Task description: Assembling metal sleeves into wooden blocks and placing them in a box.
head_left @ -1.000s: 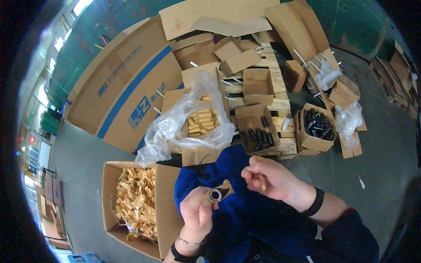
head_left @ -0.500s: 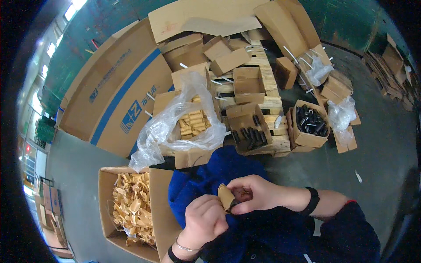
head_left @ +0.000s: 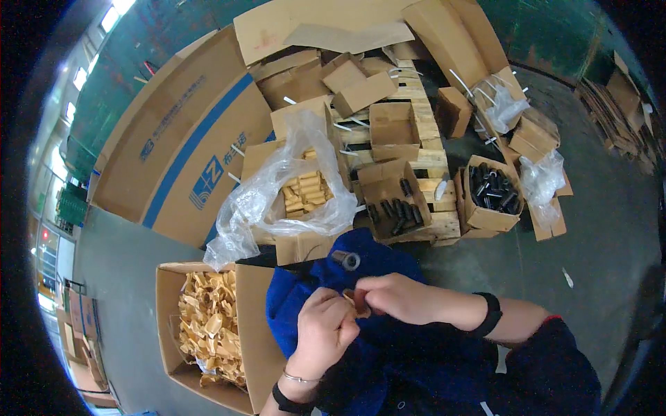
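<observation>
My left hand (head_left: 322, 329) is closed around a crumpled piece of brown wrapping paper (head_left: 363, 313), only a little of which shows between the hands. The fingers of my right hand (head_left: 399, 298) are pinched together on the same paper, their tips partly hidden. Just beyond both hands, a dark metal cylinder (head_left: 345, 261) with a round hollow end lies on the blue cloth (head_left: 295, 291) over my lap. No hand touches it.
A carton (head_left: 258, 326) of torn brown paper stands at left. Ahead, a plastic-lined box holds paper-wrapped rolls (head_left: 305, 194). Black cylinders lie in a carton (head_left: 381, 182) on the pallet (head_left: 429, 132); more fill a box (head_left: 489, 220) at right. A plastic bag (head_left: 542, 182) hangs beside it.
The dark cylinder now lies on the blue cloth beyond my hands. The upright brown paper piece between them is now mostly covered by my fingers. My right hand has turned and closed.
</observation>
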A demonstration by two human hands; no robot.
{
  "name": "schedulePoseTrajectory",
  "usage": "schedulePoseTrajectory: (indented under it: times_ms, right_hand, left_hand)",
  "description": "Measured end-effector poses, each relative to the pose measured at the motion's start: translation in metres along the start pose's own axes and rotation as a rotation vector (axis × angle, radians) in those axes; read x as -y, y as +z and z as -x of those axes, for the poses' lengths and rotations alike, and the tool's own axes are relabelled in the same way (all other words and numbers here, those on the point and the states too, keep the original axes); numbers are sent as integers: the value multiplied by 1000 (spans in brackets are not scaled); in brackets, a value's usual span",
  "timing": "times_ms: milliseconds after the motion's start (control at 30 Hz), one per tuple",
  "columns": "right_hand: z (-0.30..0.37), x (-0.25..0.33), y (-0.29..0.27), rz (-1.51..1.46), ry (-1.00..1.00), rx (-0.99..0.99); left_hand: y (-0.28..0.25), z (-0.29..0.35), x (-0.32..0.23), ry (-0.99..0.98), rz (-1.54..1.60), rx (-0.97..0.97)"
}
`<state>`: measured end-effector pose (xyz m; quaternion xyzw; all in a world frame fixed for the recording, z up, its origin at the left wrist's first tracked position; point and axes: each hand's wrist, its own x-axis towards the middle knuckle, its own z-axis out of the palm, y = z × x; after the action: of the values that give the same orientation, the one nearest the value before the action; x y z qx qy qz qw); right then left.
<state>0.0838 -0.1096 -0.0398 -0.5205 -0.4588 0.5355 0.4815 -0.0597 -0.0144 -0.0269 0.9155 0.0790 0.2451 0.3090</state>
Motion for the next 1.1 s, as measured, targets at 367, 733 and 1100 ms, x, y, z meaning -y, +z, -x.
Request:
schedulePoseTrajectory:
  times_ms: [367, 733, 1100]
  right_hand:
    - [-72, -45, -98, 538, -30, -628]
    - [3, -101, -159, 577, 138, -711]
    - [-56, -151, -119, 761, 319, 2]
  left_hand:
    - [-32, 26, 11, -500, 308, -56]
    - [-141, 139, 112, -869, -187, -407]
    - [-157, 138, 133, -1077, -236, -422]
